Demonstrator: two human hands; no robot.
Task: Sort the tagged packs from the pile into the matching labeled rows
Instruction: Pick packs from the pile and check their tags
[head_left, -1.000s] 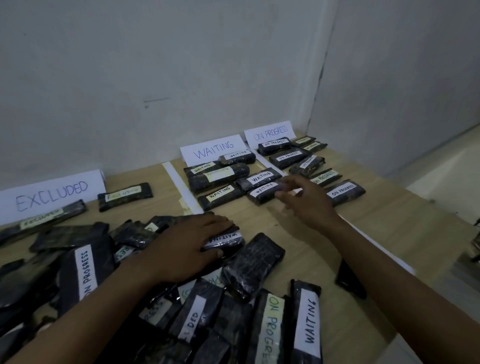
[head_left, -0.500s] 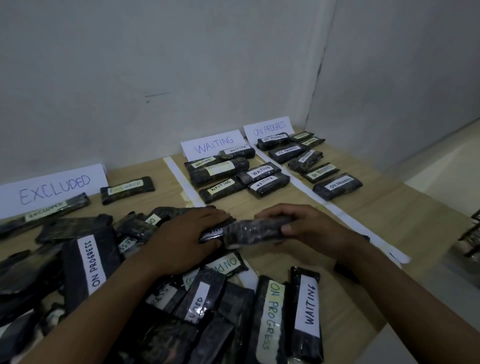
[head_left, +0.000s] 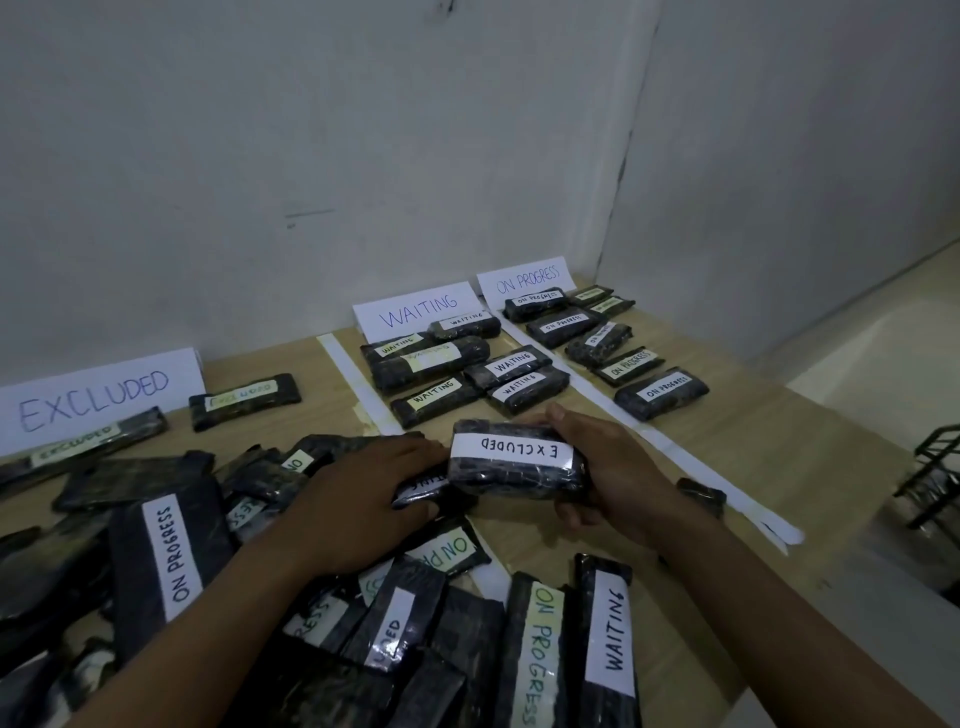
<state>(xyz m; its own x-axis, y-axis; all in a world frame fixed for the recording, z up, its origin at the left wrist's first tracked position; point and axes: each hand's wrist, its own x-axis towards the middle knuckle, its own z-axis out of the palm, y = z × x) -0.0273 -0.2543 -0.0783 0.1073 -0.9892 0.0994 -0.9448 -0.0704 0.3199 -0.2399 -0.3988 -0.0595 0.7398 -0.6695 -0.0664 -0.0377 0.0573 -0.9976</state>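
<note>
My right hand (head_left: 608, 467) grips a black pack tagged EXCLUDED (head_left: 514, 460), held just above the table with its tag facing me upside down. My left hand (head_left: 358, 493) rests flat on the pile of black tagged packs (head_left: 171, 551) and covers a pack tagged WAITING (head_left: 423, 486). Three paper signs lean on the wall: EXCLUDED (head_left: 98, 397), WAITING (head_left: 418, 312) and ON PROGRESS (head_left: 527, 278). Two packs lie in the EXCLUDED row (head_left: 244, 400), several in the WAITING row (head_left: 467, 371) and several in the ON PROGRESS row (head_left: 608, 338).
White tape strips (head_left: 353, 384) split the wooden table (head_left: 753, 457) into rows. A small dark object (head_left: 701, 496) lies by the right tape strip. The table's edge runs along the right, with a black metal frame (head_left: 935, 473) beyond it. Walls close the back and right.
My right hand drew back from the WAITING row, took a pack from the pile's edge and turned it so its EXCLUDED tag shows. My left hand stayed on the pile.
</note>
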